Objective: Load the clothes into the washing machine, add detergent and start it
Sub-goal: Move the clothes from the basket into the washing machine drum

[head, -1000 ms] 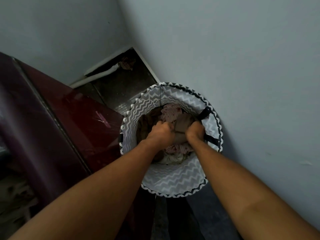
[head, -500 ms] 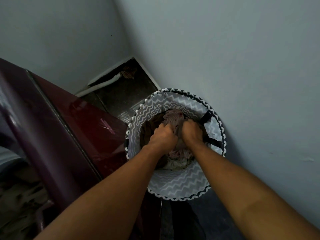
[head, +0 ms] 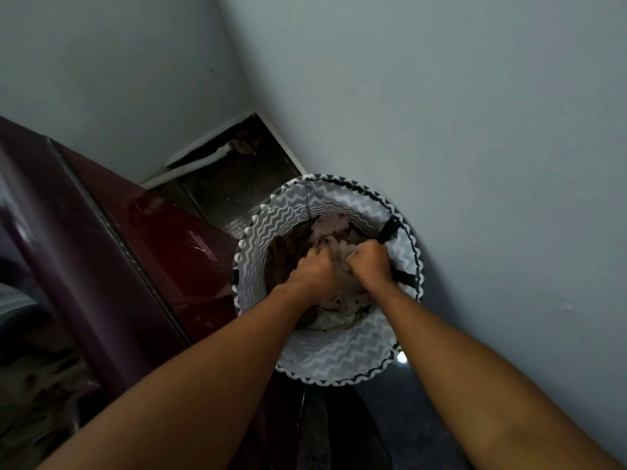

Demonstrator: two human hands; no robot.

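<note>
Both hands have drawn apart since a moment ago: the right hand [head: 371,262] has shifted toward the black strap [head: 389,228] on the basket's right wall, while the left hand [head: 314,271] stays over the middle of the heap. Nearest the camera, two bare forearms reach forward and down into the round fabric laundry basket with a grey-and-white zigzag pattern [head: 334,357], which stands on the dark floor [head: 230,195] against the pale grey wall [head: 475,164] on its right. Each hand is a closed fist with its fingers curled into the pile of crumpled clothes, pale pink and white over brown [head: 330,228], which lies inside the basket; the left hand grips cloth at the centre, the right hand grips pale cloth near the right wall. Just left of the basket, touching or nearly touching its rim, rises the glossy maroon washing machine [head: 163,245]. Beyond the basket, in the far corner of the floor, a white pipe [head: 200,161] runs along the foot of the back wall.
</note>
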